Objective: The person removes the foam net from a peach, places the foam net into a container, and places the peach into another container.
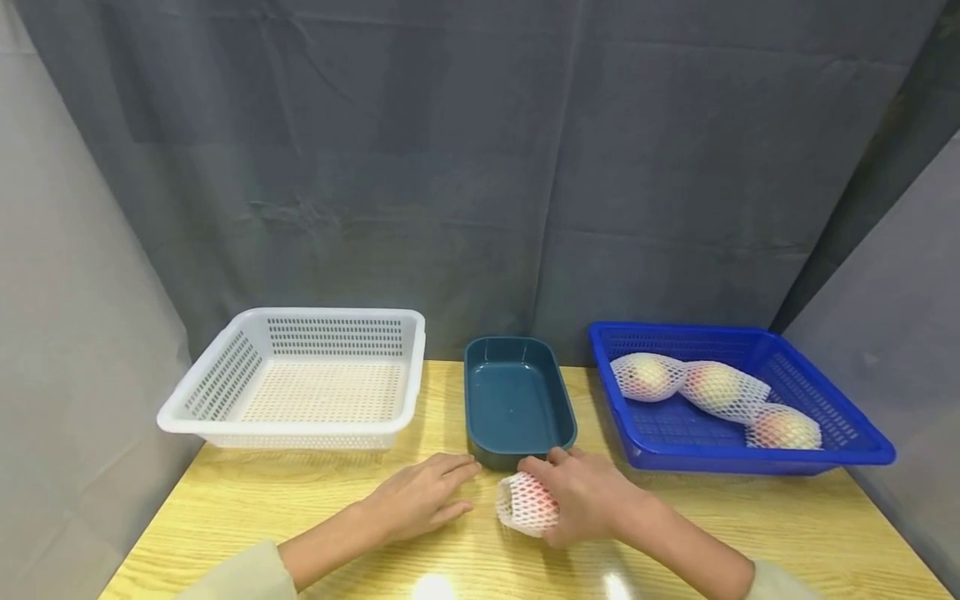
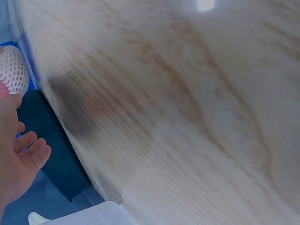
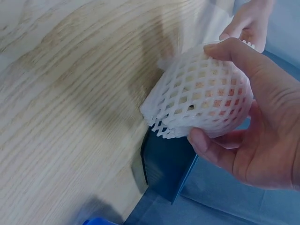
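A round, red-and-yellow fruit in a white foam net sleeve (image 1: 529,503) is in my right hand (image 1: 588,498). In the right wrist view the thumb and fingers curl round the netted fruit (image 3: 201,96), and the sleeve's loose end sticks out past it. My left hand (image 1: 423,496) is held to the left of the fruit with its fingers extended, holding nothing. Just beyond both hands stands a dark teal tray (image 1: 517,408), whose near rim is right by the right fingertips.
A white slotted basket (image 1: 408,417) stands at the back left of the wooden table (image 1: 247,500). At the back right, a blue basket (image 1: 645,454) contains three more netted fruits (image 1: 716,387). Grey cloth (image 1: 420,167) hangs behind and at both sides.
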### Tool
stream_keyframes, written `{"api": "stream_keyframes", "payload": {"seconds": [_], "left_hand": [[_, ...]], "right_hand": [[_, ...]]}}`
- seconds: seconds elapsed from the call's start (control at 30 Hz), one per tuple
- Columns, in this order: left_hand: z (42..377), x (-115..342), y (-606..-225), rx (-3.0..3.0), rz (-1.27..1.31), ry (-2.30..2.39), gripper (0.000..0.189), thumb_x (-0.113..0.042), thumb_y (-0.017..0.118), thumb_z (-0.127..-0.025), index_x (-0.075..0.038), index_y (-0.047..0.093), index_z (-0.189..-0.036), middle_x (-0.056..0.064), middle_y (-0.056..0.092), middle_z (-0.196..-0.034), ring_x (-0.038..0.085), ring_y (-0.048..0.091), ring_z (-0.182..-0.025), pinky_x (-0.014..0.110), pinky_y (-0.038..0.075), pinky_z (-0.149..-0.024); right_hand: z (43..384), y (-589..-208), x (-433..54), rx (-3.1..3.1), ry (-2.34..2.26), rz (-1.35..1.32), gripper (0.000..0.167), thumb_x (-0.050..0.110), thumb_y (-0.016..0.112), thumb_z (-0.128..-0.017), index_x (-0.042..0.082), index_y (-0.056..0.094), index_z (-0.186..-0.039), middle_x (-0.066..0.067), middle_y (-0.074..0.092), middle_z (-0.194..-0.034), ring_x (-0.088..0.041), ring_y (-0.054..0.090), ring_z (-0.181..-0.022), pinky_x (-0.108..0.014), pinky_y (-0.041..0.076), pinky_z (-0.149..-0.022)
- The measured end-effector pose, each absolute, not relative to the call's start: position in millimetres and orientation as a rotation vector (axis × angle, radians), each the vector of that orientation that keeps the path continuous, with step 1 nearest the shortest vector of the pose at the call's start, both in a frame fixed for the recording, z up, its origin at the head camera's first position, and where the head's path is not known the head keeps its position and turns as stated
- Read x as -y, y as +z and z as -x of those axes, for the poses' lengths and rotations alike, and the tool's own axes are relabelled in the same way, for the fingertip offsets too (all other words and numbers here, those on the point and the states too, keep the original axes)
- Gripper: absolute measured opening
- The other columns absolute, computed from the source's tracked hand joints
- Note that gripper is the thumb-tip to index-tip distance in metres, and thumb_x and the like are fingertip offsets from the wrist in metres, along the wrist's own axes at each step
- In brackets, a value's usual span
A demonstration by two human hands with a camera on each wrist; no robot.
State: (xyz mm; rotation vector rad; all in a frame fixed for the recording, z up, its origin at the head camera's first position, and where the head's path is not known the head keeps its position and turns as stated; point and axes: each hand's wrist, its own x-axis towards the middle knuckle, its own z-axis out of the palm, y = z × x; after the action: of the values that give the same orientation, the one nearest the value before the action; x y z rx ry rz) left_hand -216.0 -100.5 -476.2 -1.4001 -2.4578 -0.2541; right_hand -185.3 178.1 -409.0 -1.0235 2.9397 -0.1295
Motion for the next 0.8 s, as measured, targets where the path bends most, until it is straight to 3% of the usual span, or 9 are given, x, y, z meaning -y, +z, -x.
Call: {"api": "stream_keyframes", "payload": {"seconds": [0.33,0.6,0.8], "left_hand": [[215,101,-478,2.488,1.386,-0.273,0.050,-0.033,0.067,-0.097,-0.004,0.058,-0.136,0.011,0.060,-0.132,0.023,0.058,-0.120,0.032,0.051,-0.096],[214,100,-481,2.506,1.374,-0.262,0.052,-0.033,0.065,-0.098,0.000,0.056,-0.137,0.014,0.059,-0.134,0.025,0.058,-0.121,0.034,0.049,-0.099],[213,102,-481,2.538,1.360,-0.280,0.053,-0.033,0.065,-0.098,-0.001,0.055,-0.138,0.014,0.058,-0.135,0.025,0.057,-0.122,0.034,0.050,-0.098]], "right_hand": [[183,-419,-171,-2.939,-0.045,1.009,0.076,0.037,0.086,-0.061,0.018,0.058,-0.129,-0.004,0.059,-0.098,-0.024,0.058,-0.087,-0.038,0.052,-0.067],[180,-422,-169,-2.963,-0.024,1.038,0.079,0.042,0.087,-0.062,0.019,0.057,-0.132,-0.004,0.059,-0.097,-0.024,0.059,-0.085,-0.038,0.052,-0.064],[181,-421,-171,-2.954,-0.034,1.023,0.087,0.048,0.088,-0.062,0.023,0.052,-0.137,-0.001,0.061,-0.105,-0.026,0.059,-0.093,-0.041,0.053,-0.067]]}}
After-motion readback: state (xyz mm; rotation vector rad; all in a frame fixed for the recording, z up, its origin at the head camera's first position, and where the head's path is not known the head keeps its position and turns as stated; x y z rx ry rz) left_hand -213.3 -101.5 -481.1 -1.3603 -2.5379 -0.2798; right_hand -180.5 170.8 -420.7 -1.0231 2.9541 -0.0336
